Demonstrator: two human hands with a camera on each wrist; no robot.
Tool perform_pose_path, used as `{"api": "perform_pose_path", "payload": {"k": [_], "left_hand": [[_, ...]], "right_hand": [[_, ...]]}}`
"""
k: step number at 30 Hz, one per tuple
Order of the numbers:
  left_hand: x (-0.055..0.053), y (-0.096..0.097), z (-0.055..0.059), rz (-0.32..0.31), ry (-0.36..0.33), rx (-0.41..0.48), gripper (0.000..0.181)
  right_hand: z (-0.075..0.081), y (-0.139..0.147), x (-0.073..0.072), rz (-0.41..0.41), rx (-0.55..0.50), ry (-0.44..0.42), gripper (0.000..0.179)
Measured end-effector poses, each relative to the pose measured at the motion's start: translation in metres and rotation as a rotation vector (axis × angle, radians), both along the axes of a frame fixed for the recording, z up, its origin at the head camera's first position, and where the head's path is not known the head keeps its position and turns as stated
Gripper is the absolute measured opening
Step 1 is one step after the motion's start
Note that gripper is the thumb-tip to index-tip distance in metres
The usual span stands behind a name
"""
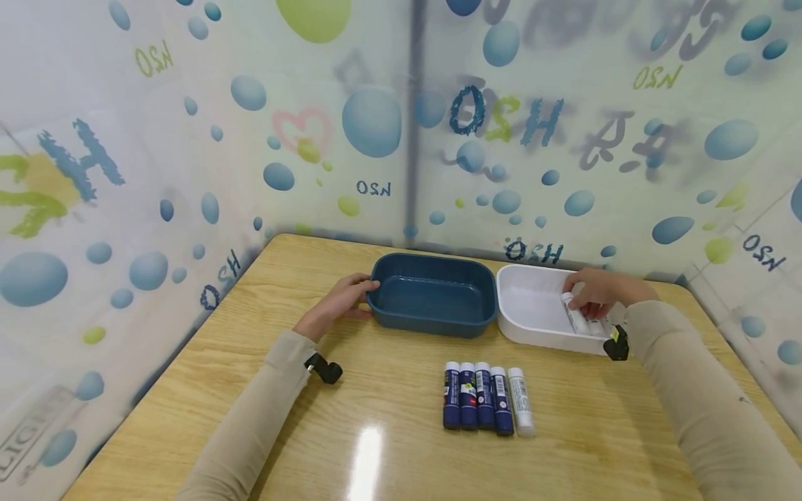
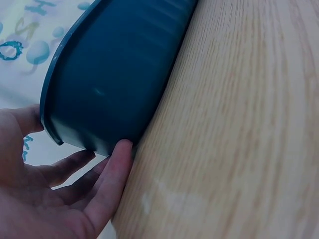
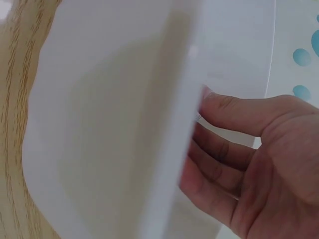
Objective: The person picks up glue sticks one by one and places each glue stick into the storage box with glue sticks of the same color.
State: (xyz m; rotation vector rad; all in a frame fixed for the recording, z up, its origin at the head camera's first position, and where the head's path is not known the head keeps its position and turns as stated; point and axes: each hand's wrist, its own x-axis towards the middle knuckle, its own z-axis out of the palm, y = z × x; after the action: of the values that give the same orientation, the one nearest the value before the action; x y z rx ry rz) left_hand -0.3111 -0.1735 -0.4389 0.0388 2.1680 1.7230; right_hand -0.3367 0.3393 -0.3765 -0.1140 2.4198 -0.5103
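Note:
My left hand (image 1: 343,300) grips the left end of a dark blue plastic bin (image 1: 432,330), thumb at the rim and fingers against the outer end wall (image 2: 99,94). Inside the white bin (image 1: 541,335) to its right, my right hand (image 1: 598,289) holds the upper end of a white glue stick (image 1: 574,314). Another white stick (image 1: 595,327) lies beside that one, partly covered by the fingers. In the right wrist view the white bin's wall (image 3: 109,124) hides most of what the fingers (image 3: 209,186) hold.
Several blue glue sticks (image 1: 468,396) with white ends lie in a row on the wooden table (image 1: 376,390), in front of the bins. One white glue stick (image 1: 521,403) lies at the row's right end. A patterned curtain wall (image 1: 376,202) stands behind the table.

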Motion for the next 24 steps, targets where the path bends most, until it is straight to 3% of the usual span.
{"api": "perform_pose_path", "payload": {"k": [9,15,24], "left_hand": [[0.000,0.002,0.000,0.002,0.002,-0.001,0.056],[0.000,0.002,-0.001,0.004,-0.001,0.001,0.057],[0.000,0.001,-0.001,0.002,0.003,0.001,0.060]], "right_hand": [[-0.003,0.005,0.000,-0.007,-0.004,0.004,0.046],[0.006,0.008,0.005,0.019,-0.006,0.015,0.050],[0.020,0.014,0.009,0.066,0.016,0.133,0.042]]}}
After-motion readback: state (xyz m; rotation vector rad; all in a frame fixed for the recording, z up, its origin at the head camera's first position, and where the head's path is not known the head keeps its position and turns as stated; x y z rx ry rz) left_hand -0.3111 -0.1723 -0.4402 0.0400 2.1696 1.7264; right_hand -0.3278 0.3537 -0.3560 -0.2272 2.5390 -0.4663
